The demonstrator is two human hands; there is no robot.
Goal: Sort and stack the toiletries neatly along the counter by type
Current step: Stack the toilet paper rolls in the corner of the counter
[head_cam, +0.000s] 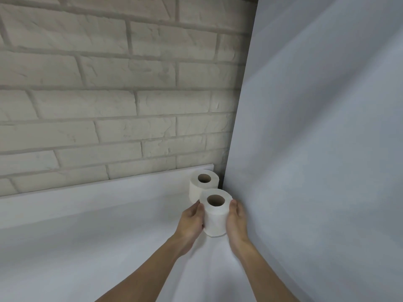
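- The left hand [192, 221] and right hand [236, 223] grasp the near roll [216, 216] between them. The left fingers curl round its left side and the right palm cups its right side, thumb up by the top rim.
- The near roll stands upright, its brown core hole facing up, a little below and right of the frame's centre, with its base on the counter [109, 225].
- The far roll [204, 184] stands upright just behind it, toward the upper left, in the corner where the counter meets the walls.
- The near roll overlaps the far roll's lower right part in the view, so I cannot tell whether they touch.
- The right fingers past the thumb are hidden behind the near roll. The left fingertips are partly out of sight against the paper.
- Both forearms run to the bottom edge and are cut off there.
- The counter is plain white and featureless. A narrow white ledge [104, 182] runs along its back edge.
- Behind it, a pale brick wall [109, 83] fills the upper left of the frame.
- A smooth white panel [316, 127] takes up the whole right side, with the right hand close against its foot.
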